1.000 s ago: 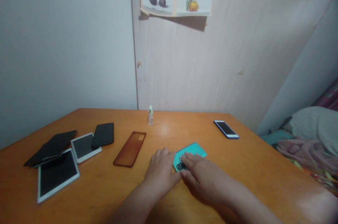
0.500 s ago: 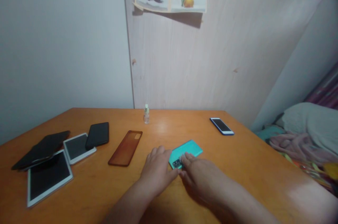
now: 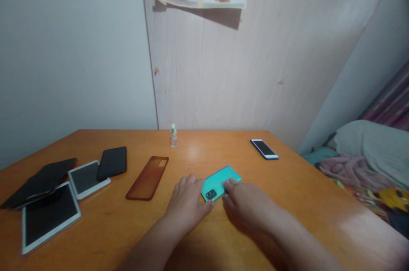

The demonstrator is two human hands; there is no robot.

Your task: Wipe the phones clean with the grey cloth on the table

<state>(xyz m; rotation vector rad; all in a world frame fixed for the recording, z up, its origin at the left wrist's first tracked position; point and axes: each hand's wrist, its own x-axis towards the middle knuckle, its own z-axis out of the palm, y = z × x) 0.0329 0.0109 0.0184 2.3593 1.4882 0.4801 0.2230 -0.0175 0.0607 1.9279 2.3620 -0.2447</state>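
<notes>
A turquoise smartphone [image 3: 217, 182] lies back up on the table, its dark camera block at the near left corner. My left hand [image 3: 188, 197] steadies its left end, with the thumb at the near corner and the fingers along the far side. My right hand [image 3: 247, 198] presses its bunched fingertips onto the phone's back near the middle. Whether those fingers pinch something small is hidden. To the left of my hands rests a brown phone case [image 3: 148, 178] with a camera cutout.
On the wooden table [image 3: 198, 243] at left lie a white-framed tablet [image 3: 51, 216], another white device [image 3: 87, 178], a black phone [image 3: 112, 162] and a dark folding cover [image 3: 43, 180]. A small clear bottle [image 3: 173, 136] stands behind. Far right is a blue-edged phone [image 3: 264, 149].
My right fingertips have slid from beside the camera block toward the middle of the phone's back. My left hand keeps its place on the phone. The whole view has shifted slightly.
</notes>
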